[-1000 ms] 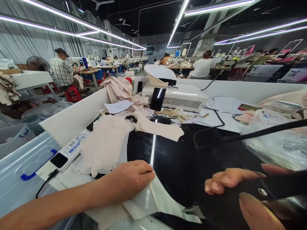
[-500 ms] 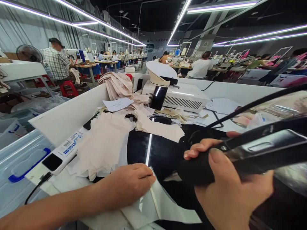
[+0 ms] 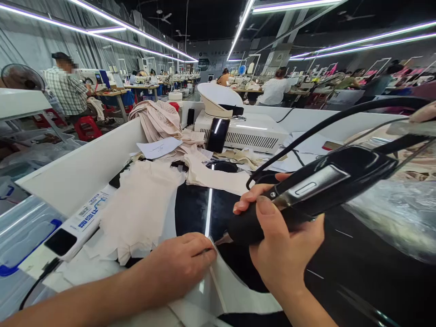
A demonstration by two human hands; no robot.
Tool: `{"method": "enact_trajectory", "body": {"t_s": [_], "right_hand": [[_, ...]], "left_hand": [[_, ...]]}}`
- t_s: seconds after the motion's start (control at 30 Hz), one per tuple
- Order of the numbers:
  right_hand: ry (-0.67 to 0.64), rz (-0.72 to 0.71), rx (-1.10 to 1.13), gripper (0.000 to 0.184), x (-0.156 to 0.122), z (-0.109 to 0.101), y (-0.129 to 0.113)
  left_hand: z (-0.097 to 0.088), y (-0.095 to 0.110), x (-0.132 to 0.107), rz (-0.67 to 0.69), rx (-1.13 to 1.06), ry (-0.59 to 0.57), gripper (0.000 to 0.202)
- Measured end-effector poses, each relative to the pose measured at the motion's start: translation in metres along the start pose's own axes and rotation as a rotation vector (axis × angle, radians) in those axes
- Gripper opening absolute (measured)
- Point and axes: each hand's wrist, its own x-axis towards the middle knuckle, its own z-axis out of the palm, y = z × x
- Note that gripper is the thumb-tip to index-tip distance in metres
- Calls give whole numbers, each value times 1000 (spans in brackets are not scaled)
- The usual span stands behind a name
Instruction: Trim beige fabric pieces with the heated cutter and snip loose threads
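Observation:
My right hand (image 3: 286,240) grips a black corded hand tool (image 3: 316,181) with a silver lever along its body. The tool's pointed tip (image 3: 224,239) is right beside the fingertips of my left hand (image 3: 184,268); whether it touches the material there I cannot tell. Thumb and fingers of the left hand pinch the edge of a translucent white sheet (image 3: 238,279), which lies over a glossy black surface (image 3: 194,209). A narrow pale strip (image 3: 218,290) runs down the sheet from the pinch. Left of this lies a pile of cream fabric pieces (image 3: 139,200).
Behind are a white vented box (image 3: 252,136) with a white and cream cap (image 3: 220,97) on it, and a leaning phone (image 3: 218,135). A white power unit (image 3: 80,222) lies left, clear plastic (image 3: 395,218) right. Co-workers (image 3: 66,88) sit at sewing machines beyond.
My right hand has moved left with the black tool, bringing its tip to the left fingertips. The left hand keeps its pinch on the sheet. The whole view has shifted slightly.

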Motion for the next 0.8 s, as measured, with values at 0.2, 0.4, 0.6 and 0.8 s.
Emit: {"method": "enact_trajectory", "body": {"t_s": [0.2,0.4,0.6,0.8], "right_hand": [[-17,-10,17,36,-4,1,1],[-27,-23,-17,31,-4,1,-1],[18,-10,-15,36,-4,-6,-7],[7,-1,-20,36,-10,-10,-8]], "left_hand": [[-1,1,1,5,18,31,26],[-1,-1,-1,-6,9,-13,25],[-3,-2,-1,6,19,-4,24],[-4,-1,0,26,44,33,25]]}}
